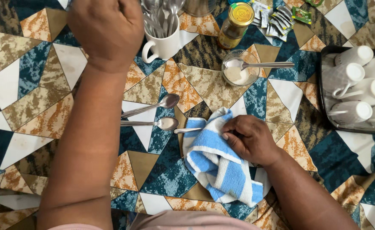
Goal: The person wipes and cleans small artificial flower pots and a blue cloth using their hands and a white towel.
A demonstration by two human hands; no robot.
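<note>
My right hand [249,138] grips a blue and white striped towel [217,168] lying on the patterned tablecloth. A metal spoon handle [186,130] sticks out of the towel's left fold, wrapped inside the cloth. My left hand [106,30] is raised over the top left, fingers curled, next to a white mug [164,42] full of spoons; whether it holds anything is hidden. Two loose spoons [151,115] lie side by side just left of the towel, bowls pointing right.
A small glass [238,70] with white contents and a spoon across it stands beyond the towel. Behind it are a yellow-lidded jar [235,25] and several sachets [277,19]. A black tray [321,98] of overturned white cups sits at the right.
</note>
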